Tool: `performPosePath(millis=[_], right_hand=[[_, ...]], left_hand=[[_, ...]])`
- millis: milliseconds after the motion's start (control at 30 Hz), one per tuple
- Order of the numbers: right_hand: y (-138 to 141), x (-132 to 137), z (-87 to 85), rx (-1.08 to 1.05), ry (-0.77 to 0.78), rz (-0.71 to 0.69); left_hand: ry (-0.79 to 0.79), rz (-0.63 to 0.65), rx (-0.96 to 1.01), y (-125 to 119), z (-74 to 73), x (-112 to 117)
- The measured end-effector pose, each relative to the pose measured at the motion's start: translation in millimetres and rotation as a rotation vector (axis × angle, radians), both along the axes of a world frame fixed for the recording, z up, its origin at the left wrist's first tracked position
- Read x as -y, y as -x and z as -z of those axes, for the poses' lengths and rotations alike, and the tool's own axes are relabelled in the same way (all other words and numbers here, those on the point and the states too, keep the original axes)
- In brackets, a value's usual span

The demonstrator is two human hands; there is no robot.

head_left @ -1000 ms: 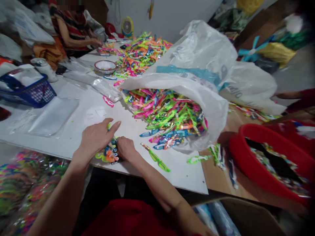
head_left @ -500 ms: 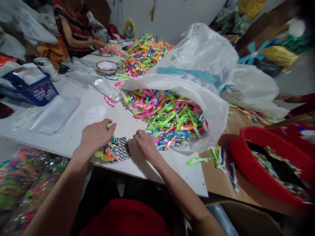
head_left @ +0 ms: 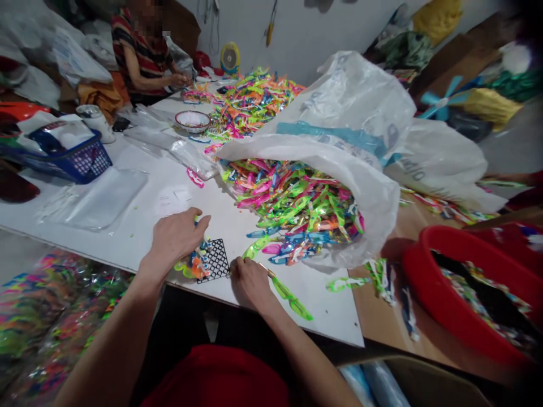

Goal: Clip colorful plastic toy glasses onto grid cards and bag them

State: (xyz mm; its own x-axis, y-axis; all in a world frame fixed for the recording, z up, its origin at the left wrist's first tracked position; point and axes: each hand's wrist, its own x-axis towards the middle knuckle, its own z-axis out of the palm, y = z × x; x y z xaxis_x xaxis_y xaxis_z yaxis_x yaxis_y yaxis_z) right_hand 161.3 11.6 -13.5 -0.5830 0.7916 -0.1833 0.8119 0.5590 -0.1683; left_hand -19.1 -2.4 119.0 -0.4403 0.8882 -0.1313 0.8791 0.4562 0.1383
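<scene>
My left hand (head_left: 176, 240) is curled over a bunch of small colourful plastic pieces (head_left: 197, 263), orange, yellow-green and blue, at the left part of a black lattice sheet (head_left: 218, 263). Its thumb sticks out and the underside of the hand is hidden. Just right of the sheet, my right hand (head_left: 250, 280) is closed on a long see-through green plastic piece (head_left: 292, 299), whose ends show above and below the hand. Beyond it, a large white plastic bag (head_left: 373, 209) lies on its side, its mouth full of similar pink, green, blue and orange pieces (head_left: 297, 198).
Clear plastic bags (head_left: 114, 198) and a blue basket (head_left: 80, 161) are on the white table (head_left: 139, 243) at left. A bowl (head_left: 193, 121) stands near a colourful heap (head_left: 263, 102). At right is a red tub (head_left: 428, 282). Another person (head_left: 144, 62) works at the far end.
My right hand has drawn a green piece out from the bag's mouth toward the lattice sheet. My left hand stays on the bunch. The view has shifted slightly.
</scene>
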Motion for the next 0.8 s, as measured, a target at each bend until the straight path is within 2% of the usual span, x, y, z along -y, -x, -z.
performPosePath(millis=[233,367,633,800], right_hand=[[-8,11,-11.4,-0.063,0.047,0.048],[-10,15,-8.1,-0.071,0.099,0.129],[4,22,-6.0,-0.051,0.078,0.042],[-16,34,3.2,-0.026,0.061,0.055]], left_hand=[[-0.033,-0.02,-0.002,-1,2.6,-1],[-0.038,-0.008,0.0,-2,3.1,0],[-0.056,-0.002,0.007,-1,1.3,0],[-0.065,0.009,0.022,1,4.2,2]])
